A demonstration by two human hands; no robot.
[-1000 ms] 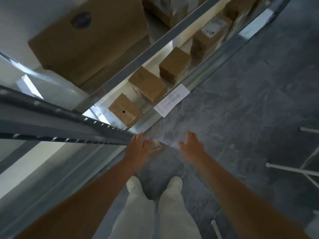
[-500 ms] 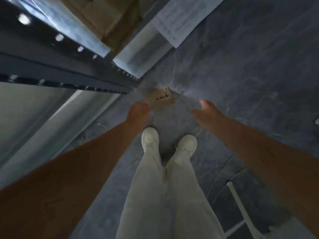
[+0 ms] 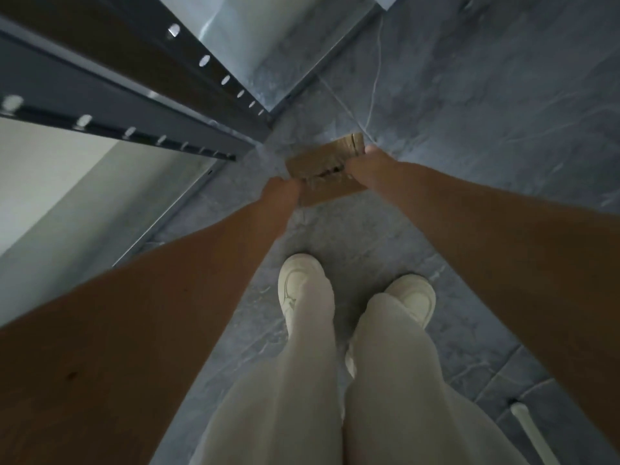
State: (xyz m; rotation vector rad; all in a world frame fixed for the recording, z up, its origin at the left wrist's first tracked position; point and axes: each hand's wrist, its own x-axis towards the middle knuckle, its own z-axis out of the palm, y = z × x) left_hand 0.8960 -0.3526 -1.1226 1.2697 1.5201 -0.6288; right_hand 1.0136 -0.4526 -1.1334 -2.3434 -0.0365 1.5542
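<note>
Head view: your left hand (image 3: 280, 193) and right hand (image 3: 365, 165) clasp opposite ends of the small cardboard box (image 3: 323, 164), low at the tiled floor (image 3: 486, 129) beside the rack post (image 3: 141, 109). Its torn top could give way if you lift it by the flaps, spilling the contents.

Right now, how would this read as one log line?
left hand: grips box | right hand: grips box | box: cardboard, near rack

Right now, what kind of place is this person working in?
Probably a storeroom or small warehouse: a perforated metal rack upright stands at the left, the floor is grey tile, and the left hand and right hand hold a small cardboard box.
</note>
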